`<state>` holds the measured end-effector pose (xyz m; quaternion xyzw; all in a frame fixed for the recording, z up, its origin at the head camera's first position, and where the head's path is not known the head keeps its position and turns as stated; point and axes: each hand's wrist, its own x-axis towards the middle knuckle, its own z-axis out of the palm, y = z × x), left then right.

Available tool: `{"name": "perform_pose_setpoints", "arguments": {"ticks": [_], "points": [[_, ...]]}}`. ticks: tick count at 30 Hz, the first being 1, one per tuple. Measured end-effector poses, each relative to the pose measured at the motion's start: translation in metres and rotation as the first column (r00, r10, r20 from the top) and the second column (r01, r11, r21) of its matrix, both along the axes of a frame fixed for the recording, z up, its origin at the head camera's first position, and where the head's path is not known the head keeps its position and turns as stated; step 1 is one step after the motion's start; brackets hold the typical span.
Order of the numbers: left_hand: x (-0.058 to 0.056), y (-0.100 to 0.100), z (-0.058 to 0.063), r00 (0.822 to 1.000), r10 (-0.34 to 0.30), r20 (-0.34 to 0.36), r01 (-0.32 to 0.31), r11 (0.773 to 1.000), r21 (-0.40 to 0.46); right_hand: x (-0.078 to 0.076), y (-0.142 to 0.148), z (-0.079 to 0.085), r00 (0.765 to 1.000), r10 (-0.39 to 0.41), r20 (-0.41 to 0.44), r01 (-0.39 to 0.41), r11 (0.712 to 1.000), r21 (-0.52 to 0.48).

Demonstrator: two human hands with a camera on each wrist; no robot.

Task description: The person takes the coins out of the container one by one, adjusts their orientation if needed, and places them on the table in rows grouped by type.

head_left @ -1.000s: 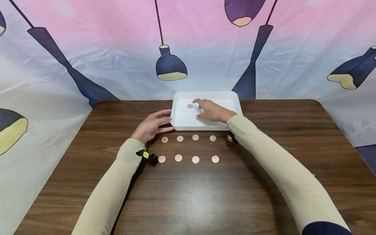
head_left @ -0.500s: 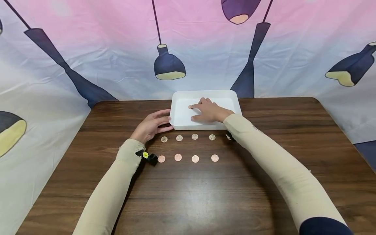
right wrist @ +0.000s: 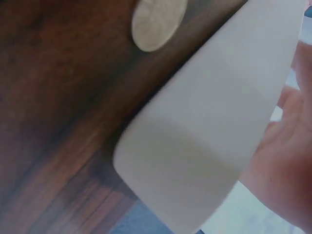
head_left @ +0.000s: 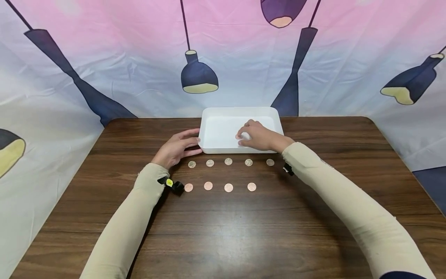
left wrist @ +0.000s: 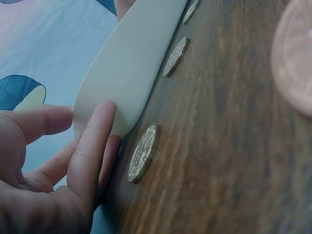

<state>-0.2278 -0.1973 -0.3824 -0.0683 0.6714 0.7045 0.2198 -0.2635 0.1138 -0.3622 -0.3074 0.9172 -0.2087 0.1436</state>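
In the head view, my left hand (head_left: 173, 150) is at the left wall of the white tray (head_left: 217, 150), its fingers extended and fingertips touching the wall. Seen from the left wrist, those fingers (left wrist: 92, 146) lie against the tray's corner. My right hand (head_left: 259, 136) is inside the tray, thumb and index finger bent toward each other around a copper-coloured coin (head_left: 238, 136). That coin is partly covered by the fingertips. From the right wrist, the tray wall (right wrist: 195, 122) hides most of the hand's work.
Between the tray and me, a row of several silvery-gold coins (head_left: 228, 161) lies on the brown wooden table (head_left: 223, 232). Closer still is a row of several copper-coloured coins (head_left: 228, 187). Behind the table hangs a cloth (head_left: 139, 77) printed with lamps.
My right hand has put its fingers to the copper-coloured coin in the tray and moved it right and nearer to me. My left hand has stayed at the tray's side.
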Motion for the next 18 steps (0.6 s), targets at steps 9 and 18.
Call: {"name": "perform_pose_setpoints", "arguments": {"ticks": [9, 18], "points": [[-0.001, -0.001, -0.001, 1.000, -0.005, 0.000, 0.005, 1.000, 0.007, -0.004, -0.007, -0.010, 0.993, -0.112, -0.026, 0.108, 0.986, -0.130], [-0.002, 0.000, 0.000, 1.000, -0.004, -0.008, 0.004, 1.000, 0.006, -0.008, -0.017, -0.014, 0.974, -0.227, 0.028, 0.228, 0.968, -0.108]]}}
